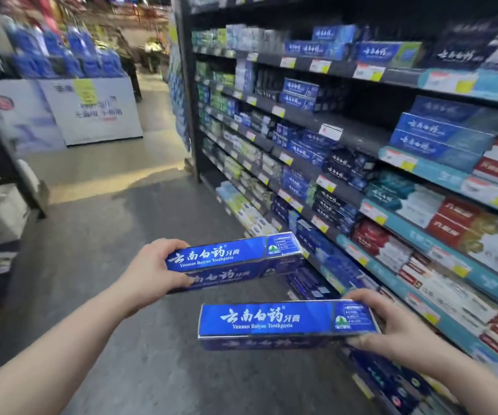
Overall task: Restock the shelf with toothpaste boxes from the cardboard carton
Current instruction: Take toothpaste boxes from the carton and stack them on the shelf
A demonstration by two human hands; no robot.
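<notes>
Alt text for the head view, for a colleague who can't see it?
Left hand and right hand each grip a blue Yunnan Baiyao toothpaste box, the left box higher than the right box, over a grey aisle floor beside stocked toothpaste shelves on the right.

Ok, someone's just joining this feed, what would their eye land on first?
The bright blue toothpaste boxes in the foreground stand out first: the left hand grips the upper blue box at centre, and the right hand grips the lower blue box, nearer the camera. Then comes the tall dark shelf on the right, packed with blue, green and red boxes behind yellow price tags.
</notes>
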